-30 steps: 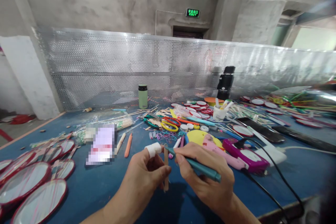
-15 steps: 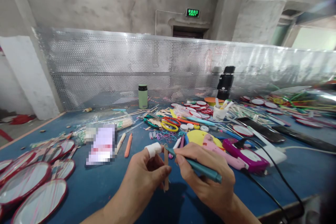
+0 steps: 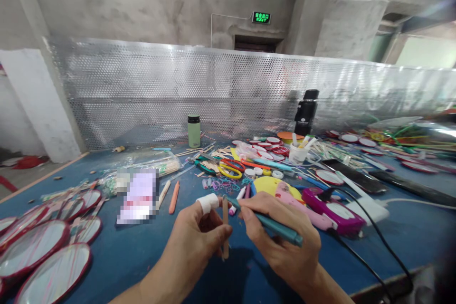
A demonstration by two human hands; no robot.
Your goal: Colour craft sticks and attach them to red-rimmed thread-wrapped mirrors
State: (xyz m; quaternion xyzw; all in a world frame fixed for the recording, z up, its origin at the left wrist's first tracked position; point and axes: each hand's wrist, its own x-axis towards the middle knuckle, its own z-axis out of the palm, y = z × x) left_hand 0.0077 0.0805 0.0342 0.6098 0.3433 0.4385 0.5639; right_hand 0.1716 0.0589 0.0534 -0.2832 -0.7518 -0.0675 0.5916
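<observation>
A narrow wooden craft stick (image 3: 225,218) stands nearly upright, pinched between the thumb and fingers of my left hand (image 3: 199,237). White tape wraps one finger of that hand. My right hand (image 3: 285,232) is closed around a teal marker (image 3: 280,229), held like a pen with its tip beside the stick's upper end. Whether the tip touches the wood I cannot tell. Just beyond the hands lie a white marker with a purple end (image 3: 238,199), small coloured rubber bands (image 3: 228,184) and scissors with orange and yellow handles (image 3: 231,169).
Red-rimmed round discs (image 3: 53,275) pile up at the left, near a blurred phone (image 3: 138,196). A pink glue gun (image 3: 317,216) and a purple device (image 3: 335,211) with black cables lie right. Behind stand a green bottle (image 3: 194,131), a black flask (image 3: 306,113) and a mesh panel (image 3: 153,90).
My right hand and the teal marker have shifted slightly to the right. My left hand and the craft stick stay in nearly the same place.
</observation>
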